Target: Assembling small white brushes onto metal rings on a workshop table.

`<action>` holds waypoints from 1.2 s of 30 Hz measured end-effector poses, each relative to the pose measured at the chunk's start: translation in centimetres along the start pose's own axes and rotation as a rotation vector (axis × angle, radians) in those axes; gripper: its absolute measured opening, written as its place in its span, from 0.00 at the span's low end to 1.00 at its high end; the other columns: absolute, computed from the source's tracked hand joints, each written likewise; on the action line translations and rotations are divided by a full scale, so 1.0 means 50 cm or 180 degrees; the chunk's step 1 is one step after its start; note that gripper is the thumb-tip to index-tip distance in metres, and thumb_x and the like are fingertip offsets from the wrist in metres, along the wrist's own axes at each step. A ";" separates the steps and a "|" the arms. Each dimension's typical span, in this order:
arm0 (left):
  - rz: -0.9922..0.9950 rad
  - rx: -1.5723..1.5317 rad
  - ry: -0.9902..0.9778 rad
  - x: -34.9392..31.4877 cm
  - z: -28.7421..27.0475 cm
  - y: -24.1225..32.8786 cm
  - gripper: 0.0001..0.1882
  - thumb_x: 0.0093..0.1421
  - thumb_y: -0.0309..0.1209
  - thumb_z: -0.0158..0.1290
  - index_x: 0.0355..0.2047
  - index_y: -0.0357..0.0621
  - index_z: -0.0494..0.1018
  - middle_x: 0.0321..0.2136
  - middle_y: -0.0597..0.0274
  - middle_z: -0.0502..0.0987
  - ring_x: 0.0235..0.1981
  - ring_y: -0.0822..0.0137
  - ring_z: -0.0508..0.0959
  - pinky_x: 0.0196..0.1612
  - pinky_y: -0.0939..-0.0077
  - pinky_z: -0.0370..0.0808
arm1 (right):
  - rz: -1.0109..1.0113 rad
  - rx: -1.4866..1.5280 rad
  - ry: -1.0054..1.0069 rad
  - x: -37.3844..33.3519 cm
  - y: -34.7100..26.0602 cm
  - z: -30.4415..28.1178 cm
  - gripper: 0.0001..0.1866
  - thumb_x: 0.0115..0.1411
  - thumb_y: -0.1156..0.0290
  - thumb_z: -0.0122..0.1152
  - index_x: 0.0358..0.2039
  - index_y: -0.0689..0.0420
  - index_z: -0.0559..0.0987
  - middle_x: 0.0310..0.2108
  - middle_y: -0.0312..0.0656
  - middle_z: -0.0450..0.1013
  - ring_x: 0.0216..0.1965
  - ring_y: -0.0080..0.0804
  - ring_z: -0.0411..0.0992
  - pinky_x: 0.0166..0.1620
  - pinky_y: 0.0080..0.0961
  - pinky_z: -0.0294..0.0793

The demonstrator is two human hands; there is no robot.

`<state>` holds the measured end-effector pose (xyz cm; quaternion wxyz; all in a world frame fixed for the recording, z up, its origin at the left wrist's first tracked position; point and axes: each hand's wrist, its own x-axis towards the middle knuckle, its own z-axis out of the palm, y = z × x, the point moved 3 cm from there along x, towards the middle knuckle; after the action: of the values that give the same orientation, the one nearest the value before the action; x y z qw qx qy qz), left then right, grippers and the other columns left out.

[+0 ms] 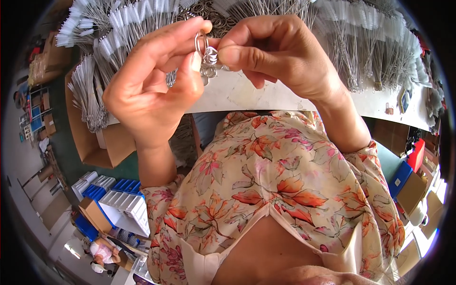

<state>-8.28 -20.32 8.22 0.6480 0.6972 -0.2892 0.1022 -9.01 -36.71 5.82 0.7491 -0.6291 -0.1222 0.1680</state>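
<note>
My left hand (pixel 154 80) is raised over the table's near edge, its thumb and fingers closed on a metal split ring (pixel 197 42). Small shiny wire loops (pixel 210 57) cluster at the ring's lower side. From the right, my right hand (pixel 289 59) pinches at these loops with thumb and forefinger; exactly what lies between those fingertips is partly hidden. Behind both hands, a pile of similar metal rings (pixel 209 15) lies on the table.
Thin wire brushes with white bristles (pixel 356 23) are heaped along the white table (pixel 266 97). More brushes (pixel 88 92) stand in a cardboard box (pixel 111 145) at left. Blue and white bins (pixel 126 204) are lower left, near another person (pixel 102 251). Cardboard (pixel 411 192) sits at right.
</note>
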 end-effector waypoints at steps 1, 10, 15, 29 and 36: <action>-0.0044 0.0074 -0.0097 0.002 -0.001 -0.004 0.16 0.50 0.11 0.47 0.41 0.23 0.70 0.38 0.43 0.75 0.38 0.63 0.77 0.43 0.73 0.75 | -0.0042 0.0197 0.0169 0.000 0.005 0.000 0.09 0.57 0.68 0.59 0.31 0.61 0.77 0.21 0.32 0.71 0.18 0.14 0.65 0.20 0.11 0.62; -0.0127 0.0357 -0.0234 0.001 -0.005 -0.018 0.15 0.51 0.12 0.47 0.41 0.24 0.71 0.39 0.45 0.75 0.38 0.64 0.77 0.44 0.76 0.73 | -0.0144 0.0658 -0.0044 0.021 0.002 -0.001 0.09 0.57 0.71 0.58 0.34 0.64 0.77 0.26 0.35 0.73 0.21 0.15 0.67 0.25 0.12 0.67; 0.0012 0.0336 -0.0168 0.004 -0.008 -0.021 0.15 0.51 0.13 0.48 0.41 0.24 0.71 0.38 0.46 0.76 0.38 0.66 0.77 0.43 0.77 0.73 | -0.0084 -0.0043 -0.0338 0.018 -0.008 -0.009 0.08 0.60 0.69 0.54 0.33 0.62 0.75 0.25 0.37 0.72 0.22 0.19 0.69 0.26 0.16 0.70; -0.1495 0.2449 -0.0328 0.025 -0.113 -0.248 0.12 0.53 0.36 0.56 0.33 0.41 0.76 0.25 0.61 0.79 0.26 0.71 0.78 0.31 0.79 0.73 | -0.2213 -0.3882 -0.0055 -0.026 0.224 0.016 0.10 0.43 0.75 0.56 0.30 0.54 0.75 0.26 0.37 0.69 0.32 0.31 0.70 0.32 0.24 0.74; -0.1383 0.3564 -0.0268 0.044 -0.100 -0.286 0.10 0.52 0.38 0.56 0.23 0.44 0.76 0.17 0.62 0.77 0.21 0.63 0.78 0.28 0.71 0.73 | -0.0696 -0.5277 0.0485 0.138 0.125 -0.061 0.10 0.41 0.79 0.60 0.28 0.60 0.76 0.32 0.47 0.71 0.29 0.38 0.75 0.29 0.28 0.75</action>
<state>2.33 -16.22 -2.04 0.1763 0.9790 -0.0677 0.0765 -2.11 -35.73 -1.07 0.0624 -0.9701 -0.2155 -0.0927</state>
